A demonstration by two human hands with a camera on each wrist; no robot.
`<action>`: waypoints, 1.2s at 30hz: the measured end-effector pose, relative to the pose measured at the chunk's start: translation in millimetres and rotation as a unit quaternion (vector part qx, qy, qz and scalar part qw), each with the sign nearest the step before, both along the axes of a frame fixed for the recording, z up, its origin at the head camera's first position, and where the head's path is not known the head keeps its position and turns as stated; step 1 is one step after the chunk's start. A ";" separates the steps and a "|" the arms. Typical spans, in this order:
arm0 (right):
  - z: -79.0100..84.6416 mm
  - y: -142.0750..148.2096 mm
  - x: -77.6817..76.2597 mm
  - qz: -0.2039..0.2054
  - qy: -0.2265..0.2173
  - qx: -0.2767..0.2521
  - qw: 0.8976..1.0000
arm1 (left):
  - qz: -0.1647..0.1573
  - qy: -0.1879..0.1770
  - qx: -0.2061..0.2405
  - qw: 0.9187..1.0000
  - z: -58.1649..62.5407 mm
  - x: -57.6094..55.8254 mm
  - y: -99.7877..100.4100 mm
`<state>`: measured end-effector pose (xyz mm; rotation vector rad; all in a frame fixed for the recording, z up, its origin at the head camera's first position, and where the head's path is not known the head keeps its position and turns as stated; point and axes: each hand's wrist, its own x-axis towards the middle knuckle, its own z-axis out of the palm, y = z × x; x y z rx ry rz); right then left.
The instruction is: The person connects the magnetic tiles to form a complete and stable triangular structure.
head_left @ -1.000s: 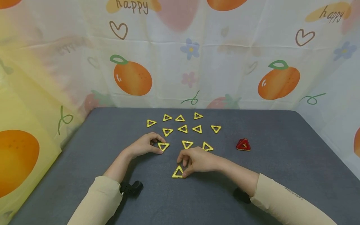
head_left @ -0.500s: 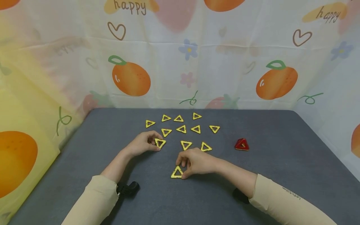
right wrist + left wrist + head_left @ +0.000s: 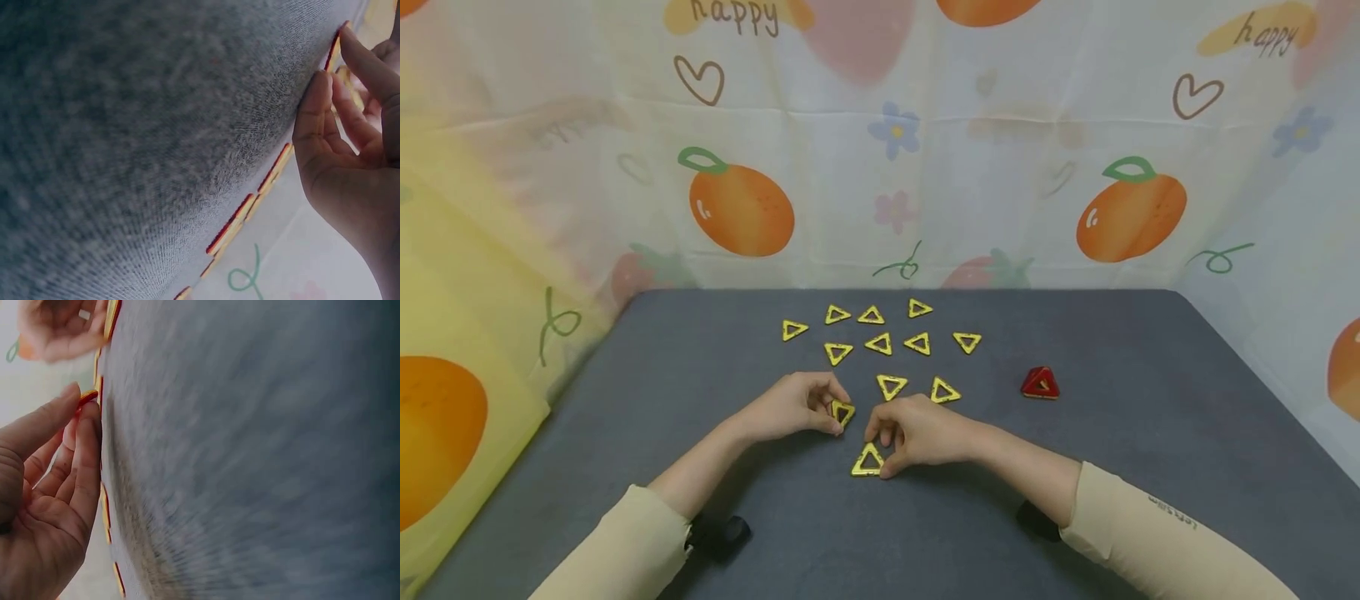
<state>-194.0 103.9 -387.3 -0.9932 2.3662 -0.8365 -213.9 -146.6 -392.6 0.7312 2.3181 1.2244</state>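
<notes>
My left hand [image 3: 801,406] pinches a small yellow triangular frame tile [image 3: 849,417] between thumb and fingers, tilted and raised off the table. From the side, in the left wrist view, this tile [image 3: 88,397] shows a thin red and yellow edge. Just to the right and nearer me, my right hand [image 3: 928,431] holds a second yellow triangular tile [image 3: 863,472] that lies flat, thumb at its right corner and fingertips by its top. In the right wrist view the thumb and a finger meet this tile's red-and-yellow edge [image 3: 333,51].
Several more yellow triangular tiles lie scattered behind the hands, two of them, a left one [image 3: 882,379] and a right one [image 3: 945,397], close behind my right hand. A red pyramid-like piece [image 3: 1028,387] stands to the right on the grey table [image 3: 1150,417]. A fruit-printed curtain [image 3: 835,167] hangs behind.
My left hand has lifted its tile, tilted it, and brought it toward me and rightward, closer to the right hand. The right hand stays at its tile. The head view shifts slightly.
</notes>
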 end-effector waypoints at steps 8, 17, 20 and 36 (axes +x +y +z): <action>-0.4 0.8 0.0 0.000 0.004 0.001 1.000 | -0.013 -0.013 0.001 1.000 0.9 13.1 8.5; -1.1 1.2 0.2 0.004 -0.001 -0.009 1.000 | -0.028 -0.018 0.003 0.999 -3.9 24.0 18.0; -0.5 1.0 0.5 0.004 0.005 -0.005 1.000 | -0.021 -0.020 0.010 1.000 -7.0 27.2 18.6; 2.7 -0.2 1.6 0.005 0.015 0.008 1.000 | -0.007 -0.009 0.031 0.999 -13.3 38.6 20.2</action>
